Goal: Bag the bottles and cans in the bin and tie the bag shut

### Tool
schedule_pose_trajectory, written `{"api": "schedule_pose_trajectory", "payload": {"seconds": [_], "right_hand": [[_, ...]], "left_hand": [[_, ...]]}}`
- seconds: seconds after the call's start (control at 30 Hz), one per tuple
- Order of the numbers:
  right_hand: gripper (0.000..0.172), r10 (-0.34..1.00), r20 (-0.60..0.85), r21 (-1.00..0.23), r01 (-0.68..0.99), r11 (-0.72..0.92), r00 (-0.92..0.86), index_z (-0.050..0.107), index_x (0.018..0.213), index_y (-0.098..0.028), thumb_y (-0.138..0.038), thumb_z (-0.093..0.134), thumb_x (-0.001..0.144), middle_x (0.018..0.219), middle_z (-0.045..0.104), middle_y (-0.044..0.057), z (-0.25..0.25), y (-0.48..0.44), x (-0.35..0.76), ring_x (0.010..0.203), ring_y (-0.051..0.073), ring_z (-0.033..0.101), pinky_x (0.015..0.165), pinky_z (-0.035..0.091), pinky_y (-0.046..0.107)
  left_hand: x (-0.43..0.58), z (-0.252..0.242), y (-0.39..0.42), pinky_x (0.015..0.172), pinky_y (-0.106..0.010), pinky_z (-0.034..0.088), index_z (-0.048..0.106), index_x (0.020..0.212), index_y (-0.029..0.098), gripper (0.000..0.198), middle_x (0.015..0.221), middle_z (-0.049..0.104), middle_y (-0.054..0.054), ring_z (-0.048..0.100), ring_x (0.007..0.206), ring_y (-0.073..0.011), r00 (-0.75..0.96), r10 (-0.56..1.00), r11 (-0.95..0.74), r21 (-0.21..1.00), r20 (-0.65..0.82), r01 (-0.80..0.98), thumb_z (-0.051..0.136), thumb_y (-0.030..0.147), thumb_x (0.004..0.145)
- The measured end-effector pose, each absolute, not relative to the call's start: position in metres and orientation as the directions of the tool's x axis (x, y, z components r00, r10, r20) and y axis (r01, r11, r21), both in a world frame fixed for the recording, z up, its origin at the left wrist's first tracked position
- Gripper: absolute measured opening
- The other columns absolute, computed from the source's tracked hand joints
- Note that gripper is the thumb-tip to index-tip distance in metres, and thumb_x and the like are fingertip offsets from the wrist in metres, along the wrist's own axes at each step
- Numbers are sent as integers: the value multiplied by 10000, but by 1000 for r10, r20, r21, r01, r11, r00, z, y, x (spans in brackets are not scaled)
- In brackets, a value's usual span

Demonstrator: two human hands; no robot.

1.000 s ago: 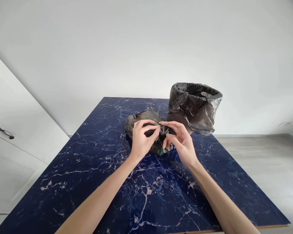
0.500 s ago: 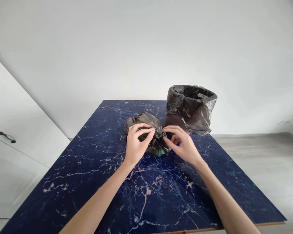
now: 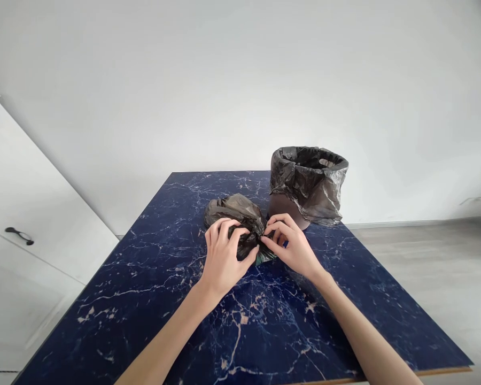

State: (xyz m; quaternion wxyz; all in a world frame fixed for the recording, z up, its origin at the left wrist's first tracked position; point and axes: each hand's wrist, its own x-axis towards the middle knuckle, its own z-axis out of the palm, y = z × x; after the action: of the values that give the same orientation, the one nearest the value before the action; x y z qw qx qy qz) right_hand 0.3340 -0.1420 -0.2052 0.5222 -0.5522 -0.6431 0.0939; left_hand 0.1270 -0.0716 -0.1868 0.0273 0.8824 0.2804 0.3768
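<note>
A tied-up black garbage bag (image 3: 236,206), thin and crumpled, lies on the blue marble-patterned table (image 3: 144,267). A bit of green shows at its lower front side. My left hand (image 3: 224,251) rests over the bag's left front, fingers spread and curved, the thumb tip near the gathered middle. Dark plastic shows between thumb and forefinger. From the other side, my right hand (image 3: 291,246) pinches the twisted plastic at the gathered part between thumb and fingertips. Whether a knot is there is hidden by folds and fingers.
A brownish bin (image 3: 284,208) stands behind my right hand, lined with a black bag (image 3: 324,195) folded over its rim. To the left is a white cabinet (image 3: 32,187) with a black handle (image 3: 19,236). A pale wall (image 3: 224,80) rises behind the table.
My left hand has spread its fingers wider and come down onto the bag. My right hand has shifted slightly left and down, its fingertips now closer to the left thumb. The view has tilted slightly.
</note>
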Motion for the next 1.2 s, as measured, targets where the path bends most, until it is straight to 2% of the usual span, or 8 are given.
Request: {"api": "schedule_pose_trajectory", "payload": {"seconds": [0.3, 0.37, 0.47, 0.6, 0.73, 0.87, 0.97, 1.2], "right_hand": [[166, 808, 558, -784, 441, 438, 190, 629, 971, -251, -392, 687, 1038, 1184, 565, 62, -199, -149, 328, 649, 101, 585, 565, 523, 310], [136, 811, 562, -763, 480, 433, 163, 645, 1104, -273, -371, 700, 1027, 1222, 566, 66, -199, -148, 325, 637, 98, 588, 564, 533, 312], [317, 831, 554, -668, 621, 411, 46, 613, 1343, -321, -335, 676, 1033, 1285, 553, 82, -198, -144, 316, 654, 106, 602, 605, 563, 328], [145, 829, 557, -528, 749, 401, -51, 638, 1178, -283, -307, 651, 1036, 1203, 531, 72, -200, -136, 304, 685, 125, 593, 623, 547, 337], [66, 844, 536, -623, 672, 400, -6, 596, 1033, -257, -238, 655, 1011, 1147, 514, 48, -202, -137, 302, 668, 110, 603, 636, 551, 329], [113, 870, 492, -737, 545, 400, 26, 575, 984, -251, -225, 685, 981, 1130, 514, 40, -201, -144, 306, 678, 108, 609, 625, 541, 312], [139, 875, 480, -791, 464, 399, 65, 561, 938, -246, -249, 692, 982, 1096, 511, 35, -200, -150, 311, 690, 113, 578, 619, 525, 303], [154, 866, 476, -851, 331, 409, 154, 527, 903, -260, -275, 632, 1015, 1052, 507, 25, -205, -164, 310, 808, 164, 525, 629, 476, 282]], "left_hand": [[112, -187, -59, 1084, -565, 447, 629, 1084, 276, 265, 1247, 707, -102, 582, 1301, -366, 490, 518, -818, 239, 701, 523, 653, 85, 902], [106, -187, -58, 1082, -553, 454, 628, 1086, 268, 239, 1245, 707, -102, 583, 1299, -356, 500, 514, -824, 239, 697, 514, 639, 94, 922], [99, -187, -59, 1114, -535, 444, 639, 1091, 253, 207, 1244, 711, -95, 582, 1311, -333, 542, 479, -853, 219, 691, 474, 613, 102, 952], [95, -189, -62, 1119, -513, 444, 620, 1054, 242, 150, 1249, 702, -101, 596, 1300, -326, 557, 466, -862, 208, 687, 463, 658, 150, 942], [91, -191, -61, 1085, -516, 460, 556, 995, 241, 219, 1243, 687, -110, 610, 1270, -341, 534, 492, -841, 219, 688, 494, 713, 139, 882], [81, -191, -57, 1075, -524, 471, 540, 1167, 233, 345, 1279, 661, -129, 605, 1268, -344, 484, 521, -814, 240, 703, 528, 670, 89, 882], [65, -191, -52, 1079, -540, 481, 523, 1247, 222, 310, 1304, 644, -146, 600, 1269, -342, 433, 542, -792, 266, 720, 550, 608, 136, 962], [15, -193, -55, 1038, -496, 551, 553, 1321, 234, 333, 1308, 632, -131, 631, 1222, -322, 272, 712, -666, 499, 647, 555, 616, 311, 1003]]}}
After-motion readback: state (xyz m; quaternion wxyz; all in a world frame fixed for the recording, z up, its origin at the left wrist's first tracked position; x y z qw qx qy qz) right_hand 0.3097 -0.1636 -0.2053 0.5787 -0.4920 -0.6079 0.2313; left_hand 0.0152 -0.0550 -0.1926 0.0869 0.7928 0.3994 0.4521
